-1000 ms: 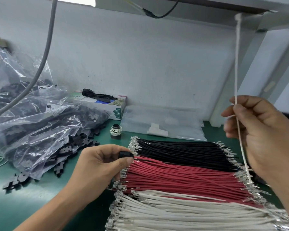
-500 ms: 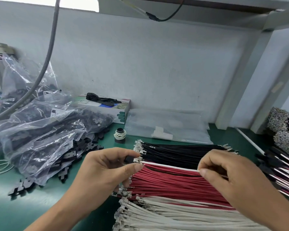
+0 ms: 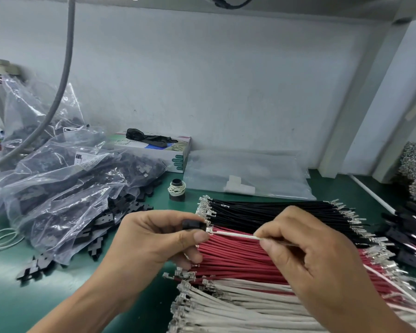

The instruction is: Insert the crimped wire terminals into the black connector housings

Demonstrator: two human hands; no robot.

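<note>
My left hand [image 3: 151, 239] pinches a small black connector housing [image 3: 193, 225] between thumb and fingers. My right hand [image 3: 305, 255] pinches a white wire [image 3: 233, 234] near its left end. The wire's metal terminal [image 3: 209, 229] sits right at the housing's opening. Both hands hover over rows of crimped wires on the green bench: black wires [image 3: 269, 210], red wires [image 3: 238, 258] and white wires [image 3: 226, 306].
Clear plastic bags of black housings [image 3: 65, 186] lie at left, with loose housings [image 3: 34, 265] spilled beside them. A tissue box [image 3: 159, 152], a small spool [image 3: 177, 189] and a flat clear bag [image 3: 245, 174] sit behind. More wire bundles [image 3: 413, 227] lie at right.
My right hand came down from holding the white wire upright, laid it level and slid closer to its left end. The terminal now meets the housing in my left hand.
</note>
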